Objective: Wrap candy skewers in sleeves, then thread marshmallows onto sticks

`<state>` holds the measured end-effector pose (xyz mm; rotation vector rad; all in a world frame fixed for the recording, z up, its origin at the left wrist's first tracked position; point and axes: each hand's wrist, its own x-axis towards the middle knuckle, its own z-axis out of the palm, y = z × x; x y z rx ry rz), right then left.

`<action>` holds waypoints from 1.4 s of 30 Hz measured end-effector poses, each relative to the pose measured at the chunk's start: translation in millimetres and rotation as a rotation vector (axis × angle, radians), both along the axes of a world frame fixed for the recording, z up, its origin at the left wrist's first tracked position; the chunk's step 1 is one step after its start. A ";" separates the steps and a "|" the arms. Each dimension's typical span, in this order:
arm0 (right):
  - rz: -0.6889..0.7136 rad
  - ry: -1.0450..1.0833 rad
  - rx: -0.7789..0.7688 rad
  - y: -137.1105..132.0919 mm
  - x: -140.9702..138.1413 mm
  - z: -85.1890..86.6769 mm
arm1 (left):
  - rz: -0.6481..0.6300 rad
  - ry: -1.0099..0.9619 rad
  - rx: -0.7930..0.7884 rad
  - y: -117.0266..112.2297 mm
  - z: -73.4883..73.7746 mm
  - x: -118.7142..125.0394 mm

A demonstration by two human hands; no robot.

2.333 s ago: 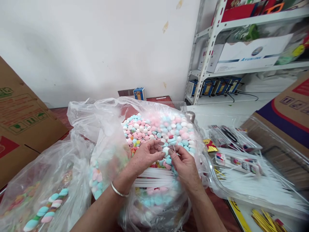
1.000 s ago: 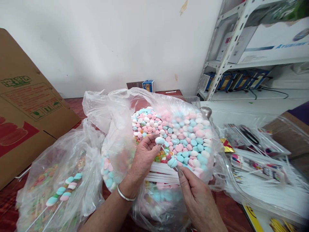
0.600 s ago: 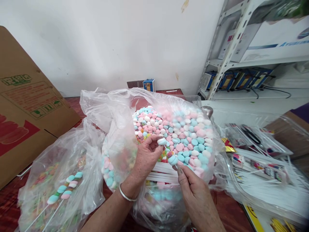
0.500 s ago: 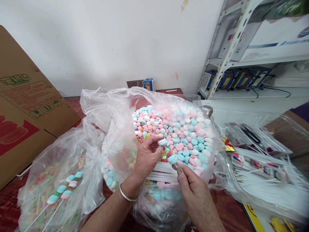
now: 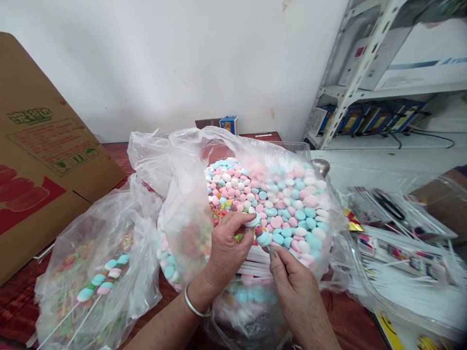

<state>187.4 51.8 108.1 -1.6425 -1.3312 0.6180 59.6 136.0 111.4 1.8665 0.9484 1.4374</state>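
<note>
Between the thumb and fingers of my left hand [image 5: 229,243] is a blue-and-white marshmallow [image 5: 254,221]. My right hand [image 5: 297,287] pinches a white stick just below a blue marshmallow [image 5: 264,239], with small gummy rings [image 5: 259,230] above it. The left hand's marshmallow is at the stick's upper end; whether the tip has gone into it is hidden. Both hands are over a large clear plastic bag [image 5: 175,187] full of pink, blue and white marshmallows [image 5: 279,214]. White sticks [image 5: 257,265] lie under my hands, partly covered by them.
At left, two finished-looking candy skewers [image 5: 105,282] rest on a plastic bag of gummies [image 5: 69,272], beside a cardboard box [image 5: 47,146]. To the right is a clear tray [image 5: 368,291] with sticks and packets. Behind it stands a white metal shelf [image 5: 361,73].
My left hand has brought its marshmallow closer to the gummy rings on the stick. My right hand keeps its pinch. The whole view has shifted slightly.
</note>
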 end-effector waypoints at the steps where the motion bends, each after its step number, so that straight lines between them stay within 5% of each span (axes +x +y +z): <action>1: 0.006 0.001 -0.005 0.5 -1.4 -0.4 | 0.008 0.008 0.025 -1.2 -0.8 -0.3; 10: -0.001 0.041 -0.028 16.9 -14.7 1.0 | 0.015 0.206 0.053 2.8 -3.9 -15.9; 17: -0.001 -0.404 -0.031 45.3 -8.9 6.8 | 0.187 0.733 0.126 64.3 7.5 -33.0; 20: 0.009 -0.495 -0.101 48.3 -8.1 5.7 | 0.207 0.778 0.077 81.1 4.8 -31.5; 23: 0.045 -0.486 -0.116 45.7 -8.3 3.6 | 0.213 0.621 -0.011 81.6 6.2 -32.2; 29: 0.057 -0.415 -0.021 41.6 -9.1 -0.1 | 0.026 0.160 -0.447 65.6 18.1 -34.5; 42: 0.031 -0.512 0.033 31.1 -8.8 2.7 | -0.194 -0.175 -0.700 62.8 15.0 -23.2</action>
